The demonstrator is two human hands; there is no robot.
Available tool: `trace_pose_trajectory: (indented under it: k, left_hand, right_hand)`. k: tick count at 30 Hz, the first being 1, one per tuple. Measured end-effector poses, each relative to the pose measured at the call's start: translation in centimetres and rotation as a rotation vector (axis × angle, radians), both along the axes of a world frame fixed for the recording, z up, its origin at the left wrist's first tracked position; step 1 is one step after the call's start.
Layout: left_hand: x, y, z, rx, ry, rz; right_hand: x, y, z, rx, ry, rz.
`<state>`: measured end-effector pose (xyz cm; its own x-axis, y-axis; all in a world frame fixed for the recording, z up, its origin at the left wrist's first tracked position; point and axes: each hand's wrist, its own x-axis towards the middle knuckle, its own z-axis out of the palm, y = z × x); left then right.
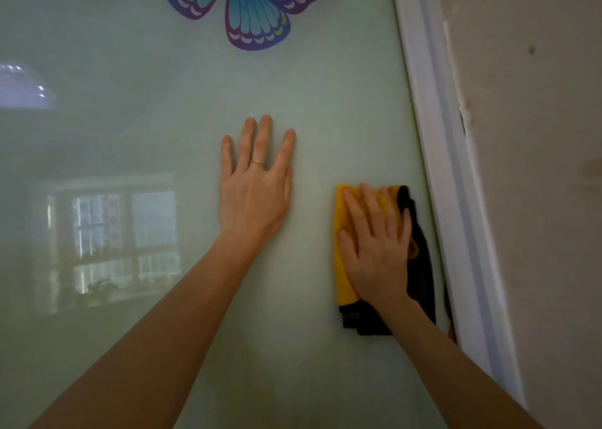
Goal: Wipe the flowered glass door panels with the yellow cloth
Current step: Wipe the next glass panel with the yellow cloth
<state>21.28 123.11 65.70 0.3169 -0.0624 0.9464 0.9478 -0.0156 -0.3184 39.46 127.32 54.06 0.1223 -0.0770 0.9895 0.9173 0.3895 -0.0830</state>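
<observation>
while the left hand (255,187) lies flat with fingers straight on the glass panel (130,135) at centre frame, the right hand (374,249) presses the yellow cloth (342,233) flat, fingers spread, lower right. a butterfly sticker (250,5) sits at top centre.

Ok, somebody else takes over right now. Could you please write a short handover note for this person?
Left hand: open, flat on the glass panel, fingers straight, holding nothing.
Right hand: open, pressing the yellow cloth flat against the glass, close to the white frame.
The butterfly sticker is above both hands.
Done: the picture does not show how much is wiped.
Left: wipe across the panel, around the sticker too, then any other panels.
</observation>
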Motion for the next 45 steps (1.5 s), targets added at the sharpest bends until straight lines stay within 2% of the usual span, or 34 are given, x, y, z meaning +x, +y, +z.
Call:
trace_pose_trajectory:
  k: [2,6,7,9,11,13,14,17,22,23,27,29,34,37,39,42,45]
  left_hand:
    - [0.3,0.0,-0.2,0.002,-0.006,0.003]
    - [0.4,-0.1,-0.1,0.004,-0.016,0.008]
    - [0.4,-0.2,-0.1,-0.001,-0.015,0.011]
    - [0.4,-0.3,-0.2,-0.022,-0.012,0.01]
    - [0.2,-0.3,-0.3,-0.039,-0.011,0.006]
    - [0.2,-0.3,-0.3,-0.044,-0.015,-0.001]
    - [0.2,-0.3,-0.2,-0.043,-0.018,-0.003]
    - [0.4,-0.3,-0.3,-0.047,-0.018,0.004]
    - [0.4,-0.1,-0.5,-0.018,-0.024,0.004]
    - [0.5,-0.1,-0.4,-0.009,-0.02,0.0]
    - [0.4,-0.1,-0.4,0.009,-0.014,-0.003]
    - [0.3,0.0,-0.4,0.012,-0.013,0.0]
    - [0.4,-0.1,-0.2,-0.003,-0.007,0.002]
    - [0.5,-0.1,-0.3,-0.009,-0.011,0.009]
    - [0.4,-0.1,-0.3,-0.005,-0.017,0.005]
    - [0.4,0.0,-0.3,-0.004,-0.015,-0.003]
    - [0.4,-0.1,-0.3,-0.009,-0.015,-0.018]
  right_hand:
    - [1.3,0.8,0.3,-0.024,0.169,-0.014]
    - [-1.0,0.3,0.4,-0.007,0.295,-0.017]
    - [-2.0,-0.1,-0.1,-0.008,0.278,-0.016]
    - [-3.3,-0.9,-1.9,-0.013,0.122,-0.01]
    - [-2.3,-1.2,-3.1,0.009,-0.08,0.023]
    - [0.0,-0.7,-3.6,0.018,-0.187,0.037]
    - [1.2,-0.2,-3.6,0.013,-0.171,0.031]
    - [3.8,1.2,-3.4,-0.024,0.075,0.027]
    - [0.1,0.6,-2.6,-0.033,0.301,0.017]
    - [-1.2,0.1,-2.6,-0.031,0.267,0.02]
    - [-3.3,-1.4,-2.9,-0.001,-0.092,0.069]
    - [-2.0,-0.7,-1.8,0.016,-0.112,0.049]
    - [0.9,1.6,2.2,-0.01,0.365,-0.046]
    - [-1.3,1.2,2.4,-0.025,0.483,-0.102]
    - [-3.6,0.4,1.4,-0.004,0.39,-0.104]
    - [-5.4,-0.9,-0.3,0.005,0.108,-0.065]
    - [-3.9,-1.0,0.4,0.017,0.035,-0.059]
